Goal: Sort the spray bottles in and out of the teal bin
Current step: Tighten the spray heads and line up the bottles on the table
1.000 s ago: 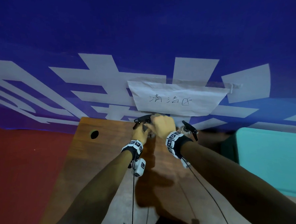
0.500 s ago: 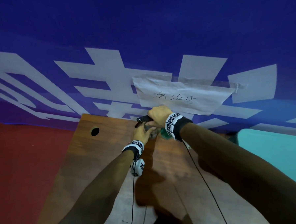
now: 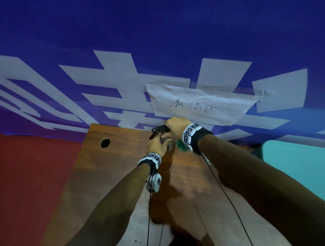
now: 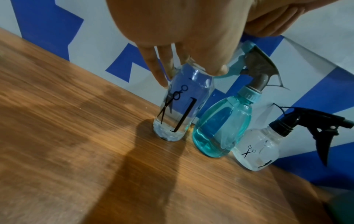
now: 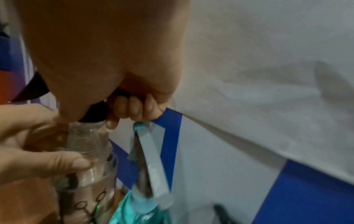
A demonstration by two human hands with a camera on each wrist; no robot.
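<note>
Standing upright at the desk's (image 3: pixel 112 182) far edge, the clear bottle (image 4: pixel 179 106) has its long axis vertical, base on the wood. The left hand (image 3: pixel 156 144) curls thumb and fingers (image 4: pixel 153 68) round its shoulder and neck. The right hand (image 3: pixel 175 126) sits on top at 12 o'clock, fingers (image 5: pixel 132 106) curled round the black sprayer (image 3: pixel 158 130), whose nozzle points to 9 o'clock in the head view.

Only the left wrist view shows the whole row: the teal bottle (image 4: pixel 220 128) just beside the clear one at 3 o'clock, upright, and a second clear bottle (image 4: pixel 256 151) with a black trigger beyond it, nozzle pointing to 3 o'clock. The head view hides all but a teal sliver (image 3: pixel 181 146) under the right wrist, yet alone shows the bin (image 3: pixel 301 172) at 3 o'clock, well apart. The right wrist view alone shows the threaded neck (image 5: pixel 90 141) bare below the black cap, left thumb (image 5: pixel 63 163) pressed against it; whether cap and neck touch, I cannot tell.
</note>
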